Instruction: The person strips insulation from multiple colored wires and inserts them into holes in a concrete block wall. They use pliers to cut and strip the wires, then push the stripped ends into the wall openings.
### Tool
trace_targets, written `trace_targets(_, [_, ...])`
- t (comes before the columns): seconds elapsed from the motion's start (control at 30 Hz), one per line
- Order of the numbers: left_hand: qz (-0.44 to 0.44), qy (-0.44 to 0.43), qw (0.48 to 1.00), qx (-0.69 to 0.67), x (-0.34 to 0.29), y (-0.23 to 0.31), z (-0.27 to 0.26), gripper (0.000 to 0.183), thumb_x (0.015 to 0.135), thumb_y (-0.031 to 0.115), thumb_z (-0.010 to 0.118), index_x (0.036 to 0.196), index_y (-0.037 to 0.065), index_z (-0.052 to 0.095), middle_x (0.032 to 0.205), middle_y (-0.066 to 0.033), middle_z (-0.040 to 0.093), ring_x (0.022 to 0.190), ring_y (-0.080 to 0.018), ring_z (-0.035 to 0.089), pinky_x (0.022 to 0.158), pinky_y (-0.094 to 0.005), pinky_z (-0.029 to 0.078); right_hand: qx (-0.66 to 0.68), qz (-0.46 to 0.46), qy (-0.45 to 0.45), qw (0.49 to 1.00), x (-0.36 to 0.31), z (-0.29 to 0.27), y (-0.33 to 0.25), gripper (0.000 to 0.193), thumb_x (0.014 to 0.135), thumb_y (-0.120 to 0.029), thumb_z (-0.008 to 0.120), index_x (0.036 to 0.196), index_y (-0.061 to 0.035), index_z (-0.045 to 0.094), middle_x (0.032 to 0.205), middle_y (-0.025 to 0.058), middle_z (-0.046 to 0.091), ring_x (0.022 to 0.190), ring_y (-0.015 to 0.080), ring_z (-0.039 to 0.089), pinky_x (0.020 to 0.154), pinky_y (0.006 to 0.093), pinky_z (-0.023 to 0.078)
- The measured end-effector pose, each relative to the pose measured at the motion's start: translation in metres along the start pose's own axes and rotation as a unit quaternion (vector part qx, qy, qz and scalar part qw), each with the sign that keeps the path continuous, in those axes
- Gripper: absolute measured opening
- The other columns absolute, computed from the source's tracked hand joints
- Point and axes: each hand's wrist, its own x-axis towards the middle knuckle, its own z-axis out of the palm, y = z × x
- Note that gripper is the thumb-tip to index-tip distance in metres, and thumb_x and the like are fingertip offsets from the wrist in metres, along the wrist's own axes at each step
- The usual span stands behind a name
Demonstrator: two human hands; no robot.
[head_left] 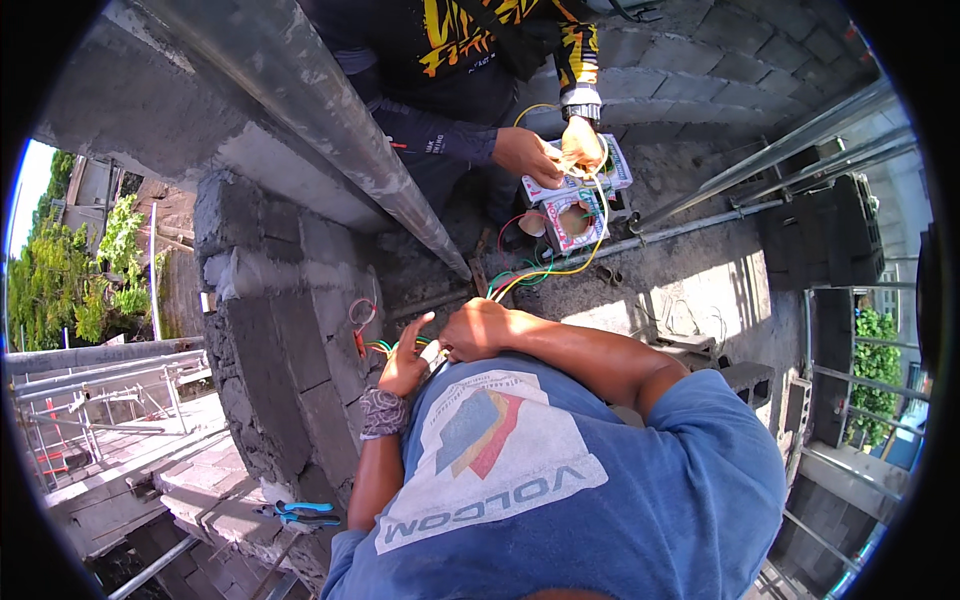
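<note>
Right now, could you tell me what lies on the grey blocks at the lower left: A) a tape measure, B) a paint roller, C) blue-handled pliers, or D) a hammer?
C: blue-handled pliers lie on the grey blocks, below the person's left hand.

The wires (385, 346) lie between the left hand (407, 362) and the block wall (280, 330) to its left. The right hand (476, 330) sits just right of the left hand. Pliers (303, 514) lie on the block ledge (215, 490) below the left hand.
</note>
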Motion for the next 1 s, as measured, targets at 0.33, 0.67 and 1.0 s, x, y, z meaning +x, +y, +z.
trace_targets(0.33, [-0.031,-0.066,0.994,0.081,-0.008,0.034,0.011,0.041,0.101,0.044,0.064,0.108,0.004,0.068,0.084,-0.0093,0.068,0.080,-0.0157,0.063,0.075,-0.0354,0.051,-0.023,-0.056,0.137,0.989,-0.010,0.001,0.014,0.022,0.074,-0.022,0.071,0.090,-0.0081,0.072,0.081,0.0168,0.073,0.079,0.0381,0.073,0.068,0.0477,0.058])
trace_targets(0.67, [-0.094,-0.019,0.988,0.119,-0.014,0.035,0.029,0.053,0.101,0.055,0.059,0.103,0.003,0.069,0.085,-0.0166,0.068,0.077,-0.0239,0.065,0.073,-0.0389,0.050,-0.093,0.218,0.045,0.970,-0.051,0.007,0.139,0.026,0.080,-0.023,0.073,0.103,-0.0122,0.066,0.082,0.0161,0.073,0.081,0.0365,0.074,0.070,0.0510,0.057])
trace_targets(1.0, [-0.055,-0.063,0.993,0.080,0.018,0.012,0.031,0.059,0.104,0.056,0.056,0.089,-0.001,0.068,0.067,-0.0003,0.054,0.067,-0.0104,0.048,0.059,-0.0340,0.040,0.004,0.247,0.104,0.963,-0.080,0.025,0.137,0.034,0.092,-0.040,0.066,0.107,-0.0100,0.068,0.085,0.0201,0.072,0.084,0.0425,0.072,0.076,0.0536,0.057])
